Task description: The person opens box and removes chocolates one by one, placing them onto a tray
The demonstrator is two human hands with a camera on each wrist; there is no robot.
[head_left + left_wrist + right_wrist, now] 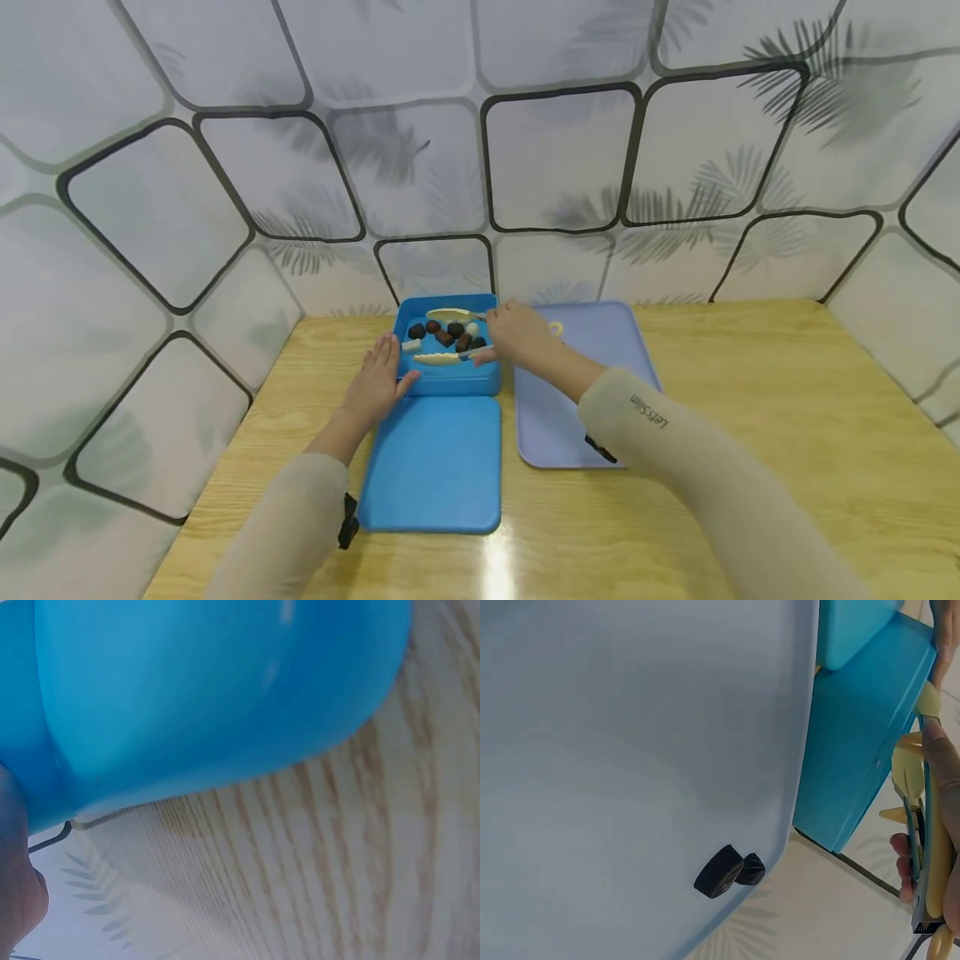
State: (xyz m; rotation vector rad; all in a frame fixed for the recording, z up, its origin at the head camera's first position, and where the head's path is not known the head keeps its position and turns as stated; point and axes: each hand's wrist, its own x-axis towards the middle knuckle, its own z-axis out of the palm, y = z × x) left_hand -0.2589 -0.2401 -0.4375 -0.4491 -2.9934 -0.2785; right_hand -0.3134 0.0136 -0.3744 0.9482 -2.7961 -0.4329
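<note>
My right hand (513, 333) grips a pair of tongs (922, 855) with cream tips. In the head view the tongs' two arms stand apart over a blue box (450, 385), with nothing visibly pinched between them. Several dark and brown chocolates (445, 338) lie in the box, along with a white piece (411, 345) at its left side. My left hand (375, 385) rests on the box's left edge, fingers extended along the rim and thumb by the front corner. The right wrist view shows two dark chocolates (720, 871) on a pale lavender tray (630, 750).
A flat blue lid (435, 467) lies in front of the box. To the right stands the tray, partly covered by my right forearm in the head view. Wooden tabletop (750, 400) extends around them, and a patterned fabric wall (562, 158) rises behind.
</note>
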